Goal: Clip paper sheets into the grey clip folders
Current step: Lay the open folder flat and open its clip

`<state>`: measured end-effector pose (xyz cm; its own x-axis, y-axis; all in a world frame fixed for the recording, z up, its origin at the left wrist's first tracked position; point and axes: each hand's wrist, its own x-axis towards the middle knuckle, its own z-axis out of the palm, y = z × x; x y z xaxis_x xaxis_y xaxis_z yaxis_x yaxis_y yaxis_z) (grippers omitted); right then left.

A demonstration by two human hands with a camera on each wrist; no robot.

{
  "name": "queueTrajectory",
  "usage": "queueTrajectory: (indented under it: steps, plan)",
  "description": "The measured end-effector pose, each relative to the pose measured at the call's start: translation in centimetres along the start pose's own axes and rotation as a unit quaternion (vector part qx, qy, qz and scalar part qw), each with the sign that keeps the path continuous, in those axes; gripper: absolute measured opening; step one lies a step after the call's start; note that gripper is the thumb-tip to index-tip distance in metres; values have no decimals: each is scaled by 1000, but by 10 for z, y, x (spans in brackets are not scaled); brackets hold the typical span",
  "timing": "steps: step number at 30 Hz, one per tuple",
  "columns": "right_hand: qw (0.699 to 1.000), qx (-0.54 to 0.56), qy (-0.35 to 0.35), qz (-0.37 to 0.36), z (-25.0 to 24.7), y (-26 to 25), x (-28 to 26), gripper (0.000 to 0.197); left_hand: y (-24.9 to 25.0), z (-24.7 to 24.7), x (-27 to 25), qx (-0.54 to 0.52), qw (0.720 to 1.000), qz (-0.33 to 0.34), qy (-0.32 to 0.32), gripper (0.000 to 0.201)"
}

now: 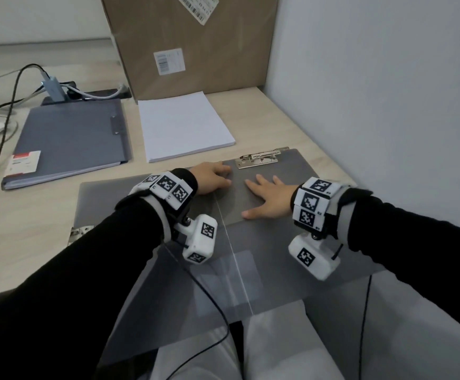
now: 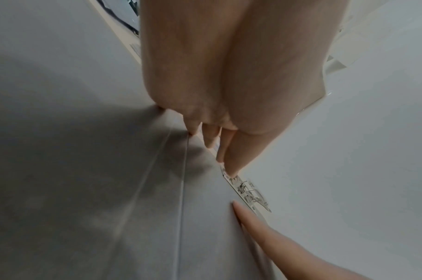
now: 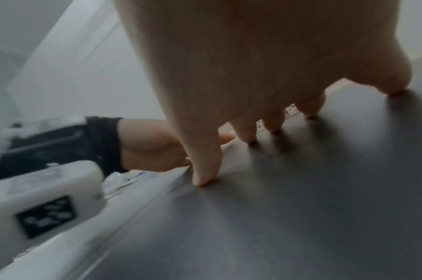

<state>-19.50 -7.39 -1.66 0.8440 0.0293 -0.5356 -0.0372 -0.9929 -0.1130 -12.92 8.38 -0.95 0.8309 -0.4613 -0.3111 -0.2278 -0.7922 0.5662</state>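
An open grey clip folder (image 1: 264, 231) lies flat in front of me, its metal clip (image 1: 261, 158) at the far edge. My right hand (image 1: 267, 198) presses flat on the folder's right panel, fingers spread and straight; the right wrist view shows the fingertips (image 3: 205, 180) on the grey surface (image 3: 301, 208). My left hand (image 1: 212, 178) sits at the folder's far left corner, with its fingers (image 2: 214, 147) stretched along the far edge beside the clip (image 2: 250, 195). A white paper stack (image 1: 182, 124) lies beyond the folder, untouched.
A second open grey folder (image 1: 105, 198) lies underneath at left, its clip (image 1: 79, 233) near the table's front edge. A closed blue-grey folder (image 1: 70, 141) sits at far left, cables (image 1: 4, 105) behind it. A cardboard box (image 1: 190, 42) stands at the back. A wall closes the right side.
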Motion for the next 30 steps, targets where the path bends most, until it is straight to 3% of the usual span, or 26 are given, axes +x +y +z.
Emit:
queueTrajectory:
  steps: [4,11,17,23,30]
  plan:
    - [999,-13,16,29,-10,23,5,89,-5,-6,-12,-106,993,16,45,46]
    - [998,-21,22,53,-35,52,8,81,-43,-26,-63,-123,990,23,67,45]
    - [998,-26,54,32,-45,17,0,80,-92,-40,-98,-111,987,-33,112,49]
    - [997,-34,23,-64,-30,-50,0,87,-117,-36,-109,-108,990,-59,72,67]
    - [997,-35,-11,-68,-9,-74,2,100,-126,-34,-120,-71,995,-64,0,99]
